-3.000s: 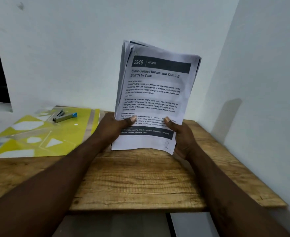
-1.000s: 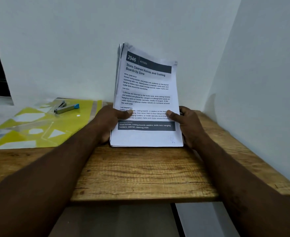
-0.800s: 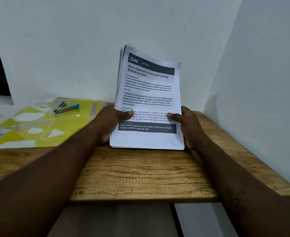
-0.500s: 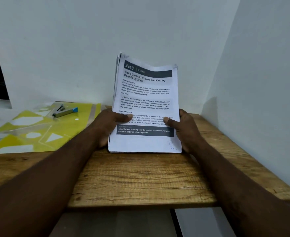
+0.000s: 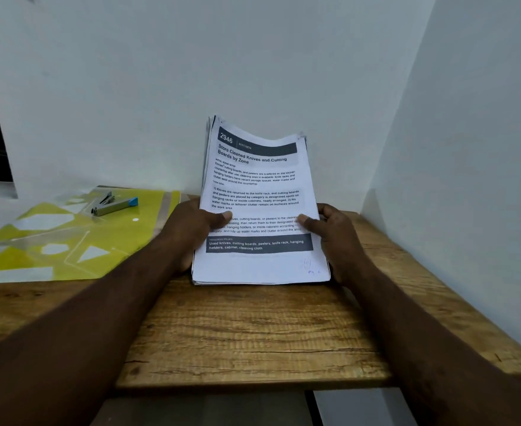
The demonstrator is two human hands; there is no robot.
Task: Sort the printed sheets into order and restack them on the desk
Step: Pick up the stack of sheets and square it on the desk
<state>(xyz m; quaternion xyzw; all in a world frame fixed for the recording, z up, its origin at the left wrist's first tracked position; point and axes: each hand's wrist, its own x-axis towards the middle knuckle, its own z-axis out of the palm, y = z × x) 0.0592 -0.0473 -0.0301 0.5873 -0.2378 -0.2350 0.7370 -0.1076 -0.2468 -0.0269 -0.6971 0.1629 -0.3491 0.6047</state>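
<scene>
Far left: yellow folder (image 5: 68, 241) flat on surface (image 5: 253, 333), stapler (image 5: 115, 204) on top, well apart from work. Left grip (image 5: 191, 232) clasps left edge of sheet stack (image 5: 256, 179), thumb across front page. Stack near-upright, bottom edge seemingly on surface, top curling. Right grip (image 5: 333, 238) clasps right edge, thumb on page. Likely step – squaring. Hold lightly, tap bottom edge level, then lay flat; don't let top sheets fan. Legible: "2946 KITCHEN", "Store Cleaned Knives and Cutting Boards by Zone". Pen mark, bottom right – unreadable.
</scene>
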